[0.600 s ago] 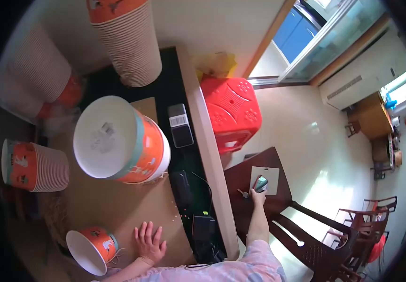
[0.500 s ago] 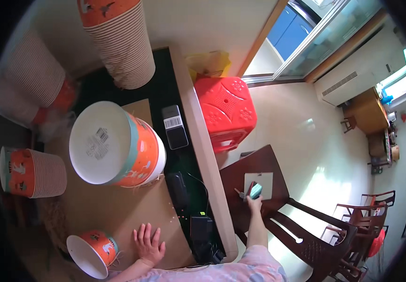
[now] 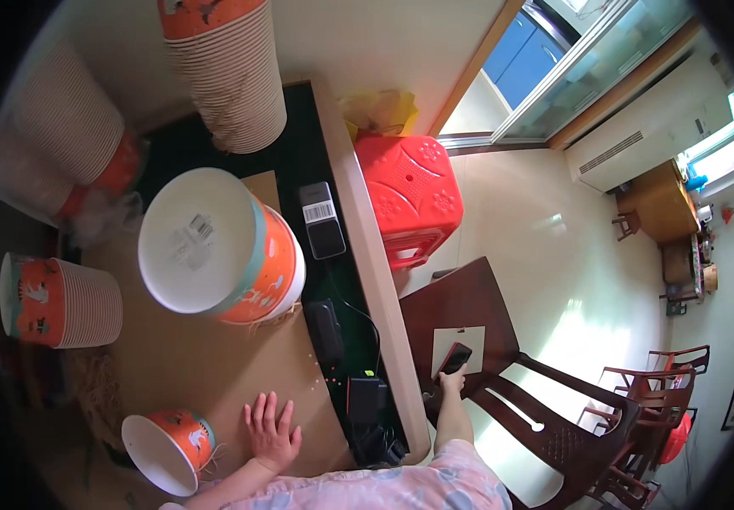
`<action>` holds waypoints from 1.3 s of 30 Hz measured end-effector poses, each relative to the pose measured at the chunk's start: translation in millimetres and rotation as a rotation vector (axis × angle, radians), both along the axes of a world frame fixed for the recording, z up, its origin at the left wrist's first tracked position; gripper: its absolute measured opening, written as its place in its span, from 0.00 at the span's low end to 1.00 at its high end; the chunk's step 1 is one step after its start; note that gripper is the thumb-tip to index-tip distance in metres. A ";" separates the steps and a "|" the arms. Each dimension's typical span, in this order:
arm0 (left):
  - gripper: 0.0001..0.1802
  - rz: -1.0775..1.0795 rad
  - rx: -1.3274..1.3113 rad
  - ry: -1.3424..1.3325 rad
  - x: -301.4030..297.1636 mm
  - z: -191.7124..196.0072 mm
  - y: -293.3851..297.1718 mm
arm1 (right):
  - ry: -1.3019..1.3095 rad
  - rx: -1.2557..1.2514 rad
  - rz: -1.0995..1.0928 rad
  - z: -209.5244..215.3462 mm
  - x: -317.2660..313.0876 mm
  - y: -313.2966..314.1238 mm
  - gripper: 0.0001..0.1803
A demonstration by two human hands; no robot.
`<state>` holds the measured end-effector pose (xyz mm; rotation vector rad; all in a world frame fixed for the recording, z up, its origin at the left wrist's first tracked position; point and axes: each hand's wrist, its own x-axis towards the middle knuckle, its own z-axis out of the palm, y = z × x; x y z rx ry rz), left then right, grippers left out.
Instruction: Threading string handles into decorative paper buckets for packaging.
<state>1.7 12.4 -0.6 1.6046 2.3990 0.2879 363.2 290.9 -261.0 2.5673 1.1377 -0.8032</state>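
Note:
My left hand (image 3: 272, 433) lies flat with its fingers spread on the brown tabletop (image 3: 214, 374), holding nothing. A small orange and white paper bucket (image 3: 167, 446) lies on its side just left of it. My right arm reaches down past the table edge to a dark wooden chair (image 3: 469, 302). My right hand (image 3: 450, 384) has its fingers on the near end of a dark phone (image 3: 456, 357). The phone rests on a white sheet (image 3: 467, 336) on the chair seat.
A large orange and white bucket (image 3: 214, 246) lies tipped on the table. Stacks of paper buckets stand at the back (image 3: 231, 76) and left (image 3: 61, 302). Black devices (image 3: 323, 221) and a cabled adapter (image 3: 365, 399) sit on the dark strip. A red stool (image 3: 409, 195) stands beyond the chair.
My right hand and the phone have drawn slightly nearer to me over the white sheet, and the phone's lit face now looks dark. My left hand has stayed flat in place.

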 end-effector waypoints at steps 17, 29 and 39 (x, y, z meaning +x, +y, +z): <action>0.10 -0.108 0.450 -0.617 -20.8 120.0 -43.3 | 0.919 0.814 0.694 346.4 -180.5 -10.0 0.08; 0.07 0.895 0.633 -0.518 -128.3 138.5 -262.0 | 1.304 -0.049 0.954 332.8 -333.4 -287.4 0.21; 0.19 -0.085 -0.058 -0.050 -221.8 145.0 -132.0 | 1.185 -0.053 1.154 385.2 -333.6 -285.6 0.12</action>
